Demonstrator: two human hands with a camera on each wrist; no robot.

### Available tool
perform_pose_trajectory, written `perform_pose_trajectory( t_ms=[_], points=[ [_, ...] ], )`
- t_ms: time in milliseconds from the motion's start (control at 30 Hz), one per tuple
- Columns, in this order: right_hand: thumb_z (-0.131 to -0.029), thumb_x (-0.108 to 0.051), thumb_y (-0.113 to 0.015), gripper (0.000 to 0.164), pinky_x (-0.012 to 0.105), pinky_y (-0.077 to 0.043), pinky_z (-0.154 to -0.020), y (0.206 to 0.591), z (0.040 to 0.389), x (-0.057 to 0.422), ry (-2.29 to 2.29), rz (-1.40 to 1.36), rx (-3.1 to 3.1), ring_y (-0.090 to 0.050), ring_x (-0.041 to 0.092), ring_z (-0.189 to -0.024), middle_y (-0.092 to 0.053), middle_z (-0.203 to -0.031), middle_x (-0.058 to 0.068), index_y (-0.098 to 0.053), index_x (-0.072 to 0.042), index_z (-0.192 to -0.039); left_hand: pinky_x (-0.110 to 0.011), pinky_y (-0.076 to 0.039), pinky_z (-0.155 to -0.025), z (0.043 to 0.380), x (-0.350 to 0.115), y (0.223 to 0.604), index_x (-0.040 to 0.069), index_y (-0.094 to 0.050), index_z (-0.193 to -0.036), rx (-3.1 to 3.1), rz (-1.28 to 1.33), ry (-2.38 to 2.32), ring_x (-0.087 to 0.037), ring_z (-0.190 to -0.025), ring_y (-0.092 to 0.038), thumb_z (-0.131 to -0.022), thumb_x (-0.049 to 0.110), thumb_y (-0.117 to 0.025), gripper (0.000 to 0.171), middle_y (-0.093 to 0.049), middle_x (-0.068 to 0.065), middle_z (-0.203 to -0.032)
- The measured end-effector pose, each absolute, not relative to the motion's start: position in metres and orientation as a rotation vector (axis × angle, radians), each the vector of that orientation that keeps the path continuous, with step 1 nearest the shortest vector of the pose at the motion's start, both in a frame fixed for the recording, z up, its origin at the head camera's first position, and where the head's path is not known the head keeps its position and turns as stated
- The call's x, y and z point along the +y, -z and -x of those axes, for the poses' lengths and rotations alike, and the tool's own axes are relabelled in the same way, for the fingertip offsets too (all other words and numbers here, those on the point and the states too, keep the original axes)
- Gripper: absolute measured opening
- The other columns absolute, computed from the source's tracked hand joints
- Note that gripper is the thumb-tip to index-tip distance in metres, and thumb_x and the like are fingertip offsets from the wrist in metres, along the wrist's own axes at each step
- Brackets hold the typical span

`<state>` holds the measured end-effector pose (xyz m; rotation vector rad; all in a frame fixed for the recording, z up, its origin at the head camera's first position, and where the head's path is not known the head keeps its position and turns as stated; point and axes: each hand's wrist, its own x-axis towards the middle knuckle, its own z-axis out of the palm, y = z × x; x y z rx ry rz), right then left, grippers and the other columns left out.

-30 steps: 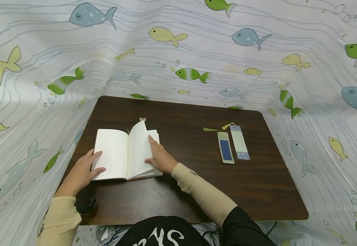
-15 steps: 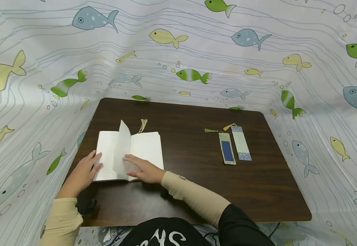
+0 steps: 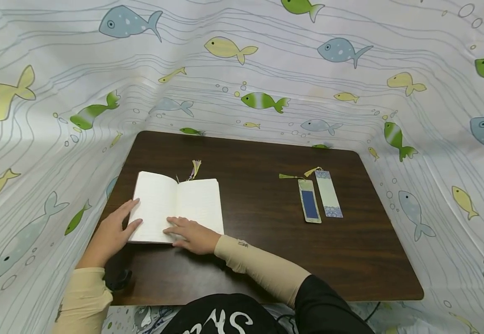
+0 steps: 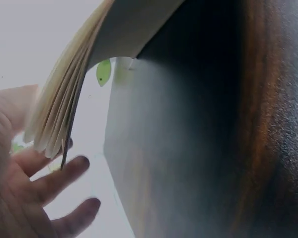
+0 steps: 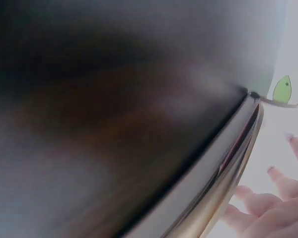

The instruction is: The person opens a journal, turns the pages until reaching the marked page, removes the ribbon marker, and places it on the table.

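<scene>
An open notebook (image 3: 155,199) with faintly lined white pages lies at the left of the table, spread flat. My left hand (image 3: 110,234) holds its left edge; in the left wrist view the fingers (image 4: 64,181) reach past the cover's edge beside the fanned page block (image 4: 69,84). Near the lower middle, my right hand (image 3: 194,235) rests on the pages by the fold, fingers extended. The right wrist view has the right hand (image 5: 275,208) over the book's bottom edge (image 5: 213,193). A tassel (image 3: 196,168) sticks out above the spine.
Two bookmarks lie to the right: one with a blue panel (image 3: 309,204), one pale with patterned ends (image 3: 327,192), both tasselled. A black object (image 3: 118,280) sits by the left forearm. A fish-print curtain (image 3: 242,60) surrounds the brown table (image 3: 263,260).
The right hand has swept left from the right page to the fold, turning a page over; that page now lies flat on the left side. The left hand stays at the left edge.
</scene>
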<state>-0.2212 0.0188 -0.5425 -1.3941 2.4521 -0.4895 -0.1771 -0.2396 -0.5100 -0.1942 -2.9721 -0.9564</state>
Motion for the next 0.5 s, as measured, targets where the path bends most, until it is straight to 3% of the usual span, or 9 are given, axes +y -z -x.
perform_pose_trajectory(
  t_ms=[133,233,367,500],
  points=[
    [-0.098,-0.028,-0.057,0.050,0.035,-0.031,-0.115,0.543,0.230,0.028,0.393,1.333,2.519,-0.026,0.019,-0.146,-0.028,-0.158,0.002,-0.043,-0.022,-0.146,-0.073,-0.027,-0.098,0.178,-0.240,0.515,0.002,-0.043,-0.143,-3.041,0.214,0.889,-0.059,-0.128,-0.032,-0.096,0.027,-0.061,0.056,-0.030,-0.035,-0.147],
    [-0.093,-0.027,-0.065,0.062,0.040,-0.034,-0.112,0.544,0.239,0.042,0.242,1.216,2.601,-0.027,0.026,-0.145,-0.028,-0.158,0.006,-0.039,-0.021,-0.148,-0.073,-0.026,-0.099,0.178,-0.241,0.518,0.002,-0.043,-0.143,-3.051,0.205,0.909,-0.058,-0.130,-0.029,-0.095,0.028,-0.062,0.058,-0.028,-0.034,-0.149],
    [-0.081,-0.039,-0.075,0.086,0.049,-0.035,-0.111,0.544,0.251,0.066,0.099,1.025,2.647,-0.023,0.033,-0.146,-0.022,-0.159,0.012,-0.032,-0.015,-0.151,-0.073,-0.026,-0.099,0.179,-0.243,0.519,0.002,-0.043,-0.143,-3.042,0.218,0.943,-0.057,-0.132,-0.027,-0.094,0.033,-0.063,0.061,-0.027,-0.032,-0.151],
    [-0.071,-0.051,-0.077,0.103,0.052,-0.033,-0.111,0.542,0.258,0.087,0.024,0.909,2.664,-0.018,0.030,-0.148,-0.017,-0.161,0.010,-0.027,-0.012,-0.153,-0.073,-0.025,-0.099,0.179,-0.244,0.519,0.002,-0.043,-0.143,-3.048,0.232,0.947,-0.056,-0.133,-0.025,-0.095,0.038,-0.061,0.063,-0.025,-0.031,-0.152]
  ],
)
